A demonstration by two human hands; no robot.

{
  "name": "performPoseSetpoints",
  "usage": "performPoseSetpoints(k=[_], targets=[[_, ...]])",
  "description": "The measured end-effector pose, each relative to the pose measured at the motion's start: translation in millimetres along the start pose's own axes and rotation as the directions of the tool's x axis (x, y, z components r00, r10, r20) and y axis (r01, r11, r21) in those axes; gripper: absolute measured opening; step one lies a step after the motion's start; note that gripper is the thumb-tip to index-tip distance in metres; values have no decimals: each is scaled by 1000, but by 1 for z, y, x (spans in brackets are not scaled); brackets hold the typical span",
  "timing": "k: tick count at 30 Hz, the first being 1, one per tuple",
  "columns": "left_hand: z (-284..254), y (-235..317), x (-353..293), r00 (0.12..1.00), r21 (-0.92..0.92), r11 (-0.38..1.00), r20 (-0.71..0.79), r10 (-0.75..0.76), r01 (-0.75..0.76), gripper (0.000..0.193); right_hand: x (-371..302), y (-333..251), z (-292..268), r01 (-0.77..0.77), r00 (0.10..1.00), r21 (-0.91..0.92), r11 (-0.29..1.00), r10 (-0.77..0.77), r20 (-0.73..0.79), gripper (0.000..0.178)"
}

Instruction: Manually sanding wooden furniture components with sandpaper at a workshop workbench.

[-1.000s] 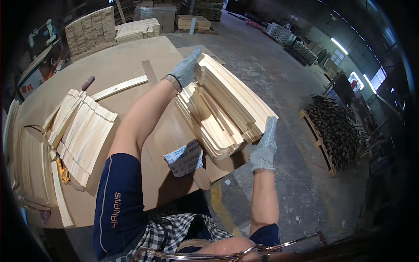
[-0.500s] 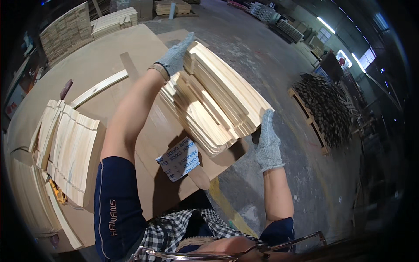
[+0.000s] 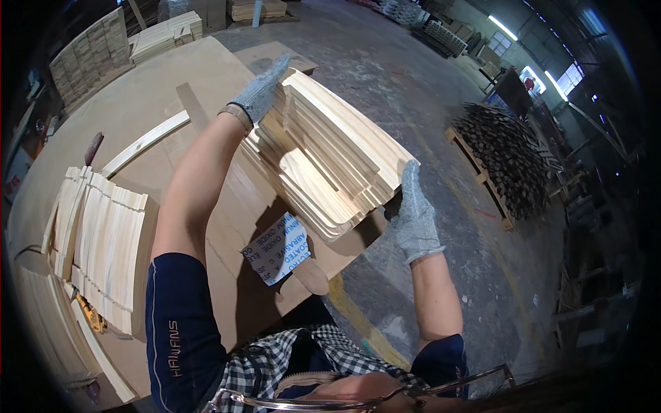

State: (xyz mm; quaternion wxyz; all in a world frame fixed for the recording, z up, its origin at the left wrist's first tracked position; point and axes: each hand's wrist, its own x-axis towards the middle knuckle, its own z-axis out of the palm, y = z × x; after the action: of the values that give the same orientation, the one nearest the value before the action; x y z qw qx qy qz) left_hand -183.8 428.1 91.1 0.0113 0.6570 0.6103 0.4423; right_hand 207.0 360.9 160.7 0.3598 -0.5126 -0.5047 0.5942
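My left hand (image 3: pixel 260 91), in a grey knit glove, presses against the far end of a row of pale wooden slats (image 3: pixel 351 124). At the near right end of the same slats is my gloved right hand (image 3: pixel 418 219), its fingers partly hidden behind the wood. The slats stand on edge between my two palms. Beside them, on the table side, lie more pale slats (image 3: pixel 310 199) with rounded corners. A piece of sandpaper (image 3: pixel 279 249), white-backed with blue print, lies close by on the table, next to a flat wooden piece with a rounded end (image 3: pixel 311 277).
The brown tabletop (image 3: pixel 224 237) carries a stack of curved slats (image 3: pixel 110 244) at left, a long strip (image 3: pixel 146 143) and a yellow-handled tool (image 3: pixel 89 313). Stacked boards (image 3: pixel 89 55) stand beyond. On the floor at right is a pallet heaped with dark sticks (image 3: pixel 502 155).
The whole view has shifted slightly, so most things sit farther left. Both hands stay at the ends of the same slats.
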Motion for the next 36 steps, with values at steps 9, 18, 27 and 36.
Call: performPoseSetpoints(k=[9, 18, 27, 36], targets=[[-5, 13, 4, 931, -429, 848, -41, -364, 312, 74, 4, 22, -17, -16, 983, 102, 995, 35, -182, 92], [-18, -13, 2, 718, -589, 488, 245, -652, 644, 68, 81, 137, -13, 689, 665, -109, 717, -684, -300, 68], [-9, -52, -11, 928, 82, 991, 366, 68, -105, 27, 100, 166, 20, 524, 844, 405, 749, -393, -365, 50], [2, -75, 4, 873, 319, 944, 481, -87, -82, 30, 93, 173, 14, 520, 840, 294, 802, -416, -349, 50]])
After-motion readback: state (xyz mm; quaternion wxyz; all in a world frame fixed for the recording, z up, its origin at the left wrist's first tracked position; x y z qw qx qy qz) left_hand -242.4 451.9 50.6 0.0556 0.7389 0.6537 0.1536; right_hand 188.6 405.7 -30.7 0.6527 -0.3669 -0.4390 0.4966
